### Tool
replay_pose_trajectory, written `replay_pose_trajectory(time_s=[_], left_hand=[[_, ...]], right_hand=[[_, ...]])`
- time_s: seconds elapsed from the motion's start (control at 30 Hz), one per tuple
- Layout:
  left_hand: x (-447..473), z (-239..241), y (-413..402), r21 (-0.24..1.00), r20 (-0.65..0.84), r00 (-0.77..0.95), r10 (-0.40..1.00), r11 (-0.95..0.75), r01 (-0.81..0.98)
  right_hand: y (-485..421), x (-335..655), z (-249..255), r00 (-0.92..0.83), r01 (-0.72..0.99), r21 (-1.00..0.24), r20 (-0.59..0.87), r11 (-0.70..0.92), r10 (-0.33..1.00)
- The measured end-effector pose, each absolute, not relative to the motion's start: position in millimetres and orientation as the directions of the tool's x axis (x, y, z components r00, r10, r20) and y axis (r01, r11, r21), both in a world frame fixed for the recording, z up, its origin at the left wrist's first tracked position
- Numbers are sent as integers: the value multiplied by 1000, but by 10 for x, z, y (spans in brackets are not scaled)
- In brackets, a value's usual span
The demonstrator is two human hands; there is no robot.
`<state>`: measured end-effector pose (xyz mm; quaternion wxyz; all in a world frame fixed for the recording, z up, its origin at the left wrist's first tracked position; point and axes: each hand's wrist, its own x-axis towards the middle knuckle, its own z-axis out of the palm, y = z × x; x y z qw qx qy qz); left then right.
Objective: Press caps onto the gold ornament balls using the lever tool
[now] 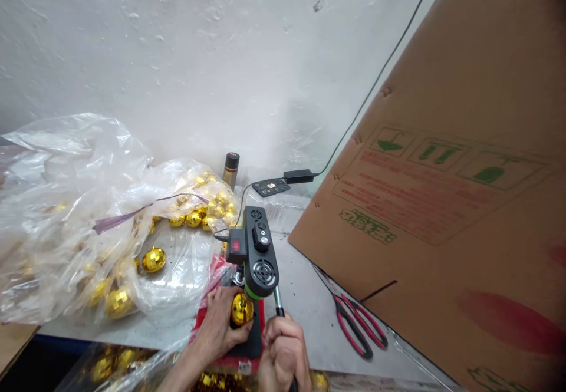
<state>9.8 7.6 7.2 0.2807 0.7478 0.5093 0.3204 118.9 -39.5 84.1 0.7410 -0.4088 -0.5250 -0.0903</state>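
A gold mirrored ball (242, 309) sits under the head of a small black bench drill press (260, 250). My left hand (220, 318) is closed around the ball, thumb and fingers on either side, and steadies it on the press's base. The lever (278, 300) slants down from the right side of the press. Around its dark grip my right hand (284, 351) is wrapped in a fist. Where the bit meets the ball is hidden by the press head. Red sheeting (260, 314) lies beneath the base.
Left of the press, a clear plastic bag (75, 203) spills several gold balls (154, 259). Red-handled scissors (360, 324) lie to the right, beside a large cardboard box (433, 191). Behind stand a flask (230, 168) and a power adapter (298, 176) with its cable. More gold balls (102, 368) show below the table edge.
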Motion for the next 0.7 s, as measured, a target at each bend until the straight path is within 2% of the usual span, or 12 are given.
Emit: replay_pose_trajectory(time_s=[0.6, 0.7], left_hand=[[100, 111, 69, 775, 164, 293, 942, -307, 553], [100, 146, 84, 779, 159, 291, 943, -301, 551]], right_hand=[[-324, 1172, 597, 388, 609, -429, 895, 667, 221], [-347, 1191, 688, 379, 607, -417, 900, 677, 216]])
